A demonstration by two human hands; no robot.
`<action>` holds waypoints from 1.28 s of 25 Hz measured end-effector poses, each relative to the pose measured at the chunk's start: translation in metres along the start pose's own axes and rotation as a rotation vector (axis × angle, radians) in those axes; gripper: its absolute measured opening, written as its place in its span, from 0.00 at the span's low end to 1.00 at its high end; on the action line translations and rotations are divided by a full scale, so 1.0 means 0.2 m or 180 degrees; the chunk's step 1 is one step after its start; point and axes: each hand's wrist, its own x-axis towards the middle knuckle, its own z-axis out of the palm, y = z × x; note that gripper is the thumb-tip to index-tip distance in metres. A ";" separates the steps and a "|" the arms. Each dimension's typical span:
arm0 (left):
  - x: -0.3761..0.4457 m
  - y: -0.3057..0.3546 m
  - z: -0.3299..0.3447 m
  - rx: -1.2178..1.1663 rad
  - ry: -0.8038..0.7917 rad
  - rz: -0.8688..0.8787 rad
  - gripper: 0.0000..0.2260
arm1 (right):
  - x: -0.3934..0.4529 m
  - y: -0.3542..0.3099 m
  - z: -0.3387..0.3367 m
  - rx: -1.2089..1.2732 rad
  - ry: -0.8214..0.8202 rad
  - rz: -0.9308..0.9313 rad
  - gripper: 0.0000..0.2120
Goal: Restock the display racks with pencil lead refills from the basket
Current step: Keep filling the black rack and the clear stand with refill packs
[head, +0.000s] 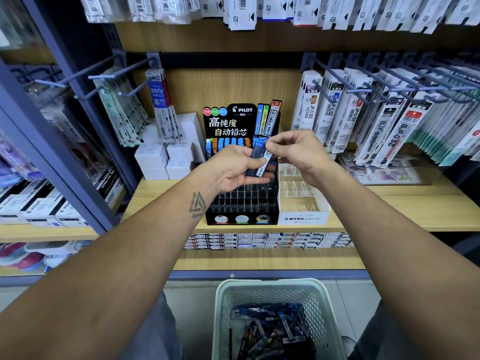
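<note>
A black Pilot display rack point(242, 203) stands on the wooden shelf, its back rows filled with blue and orange lead refill cases and its front slots bare. My left hand point(233, 168) holds a small bundle of dark blue lead refill cases point(255, 158) above the rack. My right hand point(296, 152) pinches the top of one case with a white HB label point(265, 162) in that bundle. A pale green mesh basket point(228, 307) on the floor below holds several more refill cases point(270, 331).
A clear Mono acrylic rack point(302, 201) stands right of the black rack, its slots bare. White boxes point(166, 157) are stacked to the left. Hanging pen refill packs fill pegs on both sides, with metal hooks point(104, 76) jutting out. Small boxes line the lower shelf edge point(267, 240).
</note>
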 end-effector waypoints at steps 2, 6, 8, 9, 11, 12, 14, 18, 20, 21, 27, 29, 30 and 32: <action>0.01 0.01 0.00 0.0094 0.0137 0.0090 0.07 | 0.01 0.00 -0.03 -0.0053 0.0136 -0.0102 0.04; 0.02 0.02 -0.03 0.0220 0.0435 0.0266 0.01 | 0.05 0.02 -0.07 -0.0722 0.0274 -0.0346 0.06; 0.02 0.02 -0.03 0.0206 0.0505 0.0244 0.01 | 0.05 0.04 -0.06 -0.1180 0.0304 -0.0487 0.07; 0.02 0.02 -0.03 0.0169 0.0519 0.0227 0.03 | 0.05 0.05 -0.06 -0.1419 0.0303 -0.0587 0.07; 0.02 0.02 -0.03 0.0097 0.0556 0.0197 0.07 | 0.05 0.06 -0.05 -0.1818 0.0285 -0.0769 0.07; 0.02 0.02 -0.03 0.0079 0.0579 0.0187 0.08 | 0.04 0.07 -0.05 -0.1988 0.0271 -0.0841 0.07; 0.03 0.03 -0.03 0.0023 0.0620 0.0156 0.09 | 0.04 0.07 -0.04 -0.2292 0.0238 -0.0946 0.06; 0.02 0.04 -0.01 -0.0149 0.0624 0.0029 0.12 | 0.02 0.07 -0.02 -0.2527 0.0274 -0.1063 0.06; 0.02 0.04 -0.01 -0.0215 0.0599 -0.0018 0.13 | 0.02 0.07 -0.02 -0.2442 0.0316 -0.1055 0.06; 0.02 0.04 -0.01 -0.0228 0.0582 -0.0017 0.14 | 0.02 0.07 -0.02 -0.2419 0.0318 -0.1045 0.06; 0.03 0.03 -0.02 -0.0165 0.0524 0.0032 0.14 | 0.02 0.08 -0.03 -0.2670 0.0278 -0.1005 0.06; 0.02 0.03 -0.02 -0.0170 0.0495 0.0066 0.12 | 0.03 0.10 -0.02 -0.3002 0.0137 -0.1079 0.06; 0.02 0.03 -0.01 -0.0165 0.0475 0.0090 0.10 | 0.03 0.11 -0.02 -0.3196 0.0040 -0.1125 0.06; 0.01 0.02 0.00 -0.0119 0.0421 0.0138 0.05 | 0.04 0.13 -0.02 -0.3343 -0.0042 -0.1148 0.06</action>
